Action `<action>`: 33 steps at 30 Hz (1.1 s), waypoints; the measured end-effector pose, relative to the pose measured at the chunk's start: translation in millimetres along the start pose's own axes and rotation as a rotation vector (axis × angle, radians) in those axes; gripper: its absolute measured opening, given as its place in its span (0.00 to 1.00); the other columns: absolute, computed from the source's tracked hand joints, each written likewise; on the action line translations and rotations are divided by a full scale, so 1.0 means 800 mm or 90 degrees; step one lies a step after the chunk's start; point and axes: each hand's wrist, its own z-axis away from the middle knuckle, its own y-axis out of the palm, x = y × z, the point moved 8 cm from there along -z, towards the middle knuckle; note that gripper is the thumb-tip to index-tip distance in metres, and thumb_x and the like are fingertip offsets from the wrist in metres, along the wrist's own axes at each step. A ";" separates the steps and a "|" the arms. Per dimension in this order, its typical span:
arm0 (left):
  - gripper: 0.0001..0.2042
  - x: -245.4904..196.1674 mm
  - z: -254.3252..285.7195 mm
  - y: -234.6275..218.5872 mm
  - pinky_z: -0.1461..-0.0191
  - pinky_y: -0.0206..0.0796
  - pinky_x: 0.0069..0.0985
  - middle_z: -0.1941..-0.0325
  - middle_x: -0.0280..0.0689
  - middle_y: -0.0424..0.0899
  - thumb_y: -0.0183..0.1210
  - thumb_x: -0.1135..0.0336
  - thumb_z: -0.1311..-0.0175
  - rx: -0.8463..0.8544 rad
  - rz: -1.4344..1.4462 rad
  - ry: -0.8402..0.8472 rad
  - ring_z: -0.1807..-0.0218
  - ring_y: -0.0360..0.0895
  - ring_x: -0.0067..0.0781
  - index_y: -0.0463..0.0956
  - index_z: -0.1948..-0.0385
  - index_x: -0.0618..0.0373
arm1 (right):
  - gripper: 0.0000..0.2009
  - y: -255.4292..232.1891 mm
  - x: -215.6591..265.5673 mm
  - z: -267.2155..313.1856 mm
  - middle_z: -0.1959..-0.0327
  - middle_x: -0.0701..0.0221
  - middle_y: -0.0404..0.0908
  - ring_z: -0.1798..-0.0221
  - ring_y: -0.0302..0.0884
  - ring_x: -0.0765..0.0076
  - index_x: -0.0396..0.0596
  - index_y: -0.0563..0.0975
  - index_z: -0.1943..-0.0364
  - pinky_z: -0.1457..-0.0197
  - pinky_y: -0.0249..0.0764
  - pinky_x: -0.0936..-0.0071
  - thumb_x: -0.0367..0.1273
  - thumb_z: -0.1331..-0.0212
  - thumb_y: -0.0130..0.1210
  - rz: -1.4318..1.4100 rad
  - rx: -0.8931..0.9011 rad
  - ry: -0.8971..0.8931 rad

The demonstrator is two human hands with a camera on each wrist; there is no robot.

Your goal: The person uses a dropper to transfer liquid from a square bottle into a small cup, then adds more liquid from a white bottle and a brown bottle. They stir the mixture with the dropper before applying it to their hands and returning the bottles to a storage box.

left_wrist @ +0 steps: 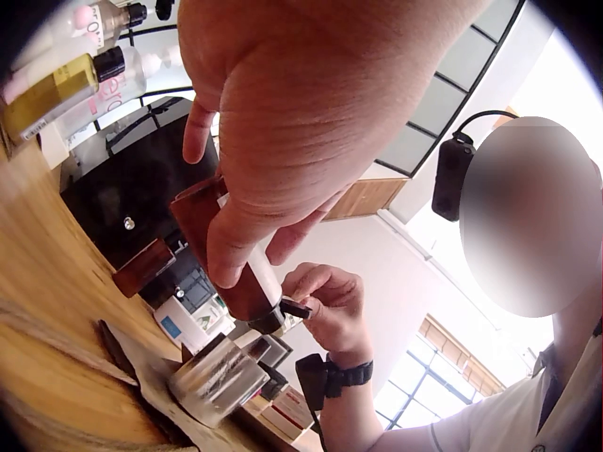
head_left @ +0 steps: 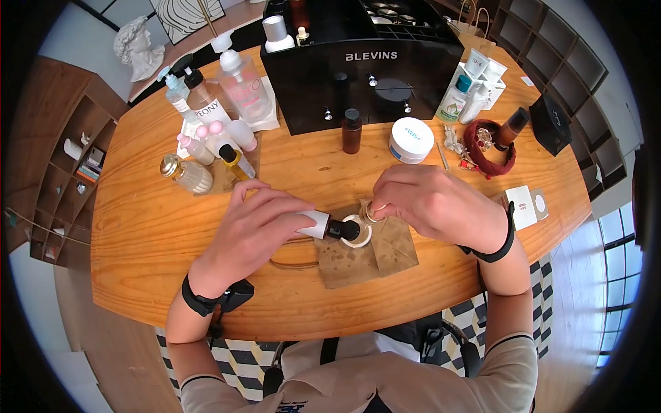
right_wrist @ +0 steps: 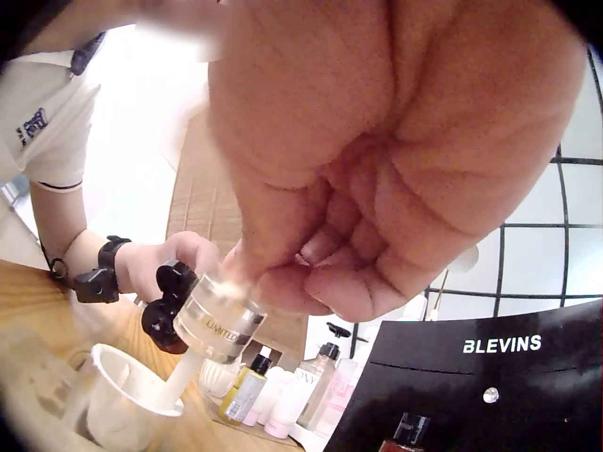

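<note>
My left hand (head_left: 251, 221) grips a brown bottle (left_wrist: 247, 290) with a white label, tilted so that its black top (head_left: 344, 230) is over the white-rimmed clear cup (head_left: 368, 239). The cup (left_wrist: 212, 386) stands on a stained brown paper piece (head_left: 396, 251). Between its fingertips, my right hand (head_left: 437, 205) pinches a clear cylindrical piece (right_wrist: 221, 320) with lettering, beside the bottle's black top. A pale stem (right_wrist: 182, 379) extends from that piece down to the cup's rim. The right hand's other fingers are curled in.
Behind the cup stand a small brown bottle (head_left: 352, 132), a white jar (head_left: 412, 140) and a black BLEVINS box (head_left: 310, 89). Several bottles, including a yellow one (head_left: 237, 162), are at the left. A dark red bowl (head_left: 490, 165) and a white card (head_left: 521, 207) lie at the right.
</note>
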 end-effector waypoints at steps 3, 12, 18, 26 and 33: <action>0.10 0.000 0.000 0.000 0.43 0.63 0.38 0.52 0.35 0.86 0.68 0.70 0.46 0.001 -0.002 -0.002 0.51 0.80 0.37 0.82 0.62 0.55 | 0.08 0.000 0.003 0.000 0.66 0.60 0.76 0.58 0.77 0.50 0.36 0.76 0.65 0.55 0.76 0.62 0.21 0.52 0.59 0.026 0.018 0.000; 0.14 0.000 -0.001 -0.001 0.44 0.62 0.35 0.53 0.31 0.86 0.69 0.70 0.49 -0.019 -0.005 -0.008 0.53 0.80 0.32 0.82 0.59 0.53 | 0.07 0.009 0.003 -0.002 0.65 0.59 0.73 0.60 0.76 0.49 0.35 0.75 0.64 0.57 0.74 0.60 0.28 0.35 0.55 -0.055 0.032 0.019; 0.14 -0.001 -0.002 -0.002 0.44 0.62 0.35 0.53 0.31 0.86 0.69 0.69 0.49 -0.020 -0.002 0.000 0.53 0.80 0.32 0.82 0.58 0.54 | 0.06 0.009 -0.001 -0.003 0.66 0.58 0.73 0.60 0.75 0.47 0.36 0.74 0.65 0.56 0.74 0.59 0.26 0.36 0.55 -0.059 0.017 0.016; 0.12 -0.001 -0.002 -0.001 0.43 0.63 0.37 0.52 0.35 0.86 0.68 0.72 0.46 0.000 0.008 -0.008 0.51 0.80 0.36 0.81 0.59 0.54 | 0.04 -0.001 0.005 0.000 0.67 0.58 0.74 0.59 0.76 0.48 0.36 0.75 0.65 0.55 0.74 0.60 0.24 0.38 0.55 -0.026 0.010 0.001; 0.14 0.000 0.000 0.004 0.42 0.63 0.38 0.52 0.36 0.86 0.69 0.71 0.47 0.007 0.017 -0.002 0.51 0.80 0.38 0.80 0.58 0.54 | 0.05 0.008 -0.001 -0.004 0.64 0.63 0.80 0.62 0.80 0.52 0.40 0.80 0.64 0.59 0.77 0.63 0.26 0.40 0.62 -0.058 -0.003 -0.005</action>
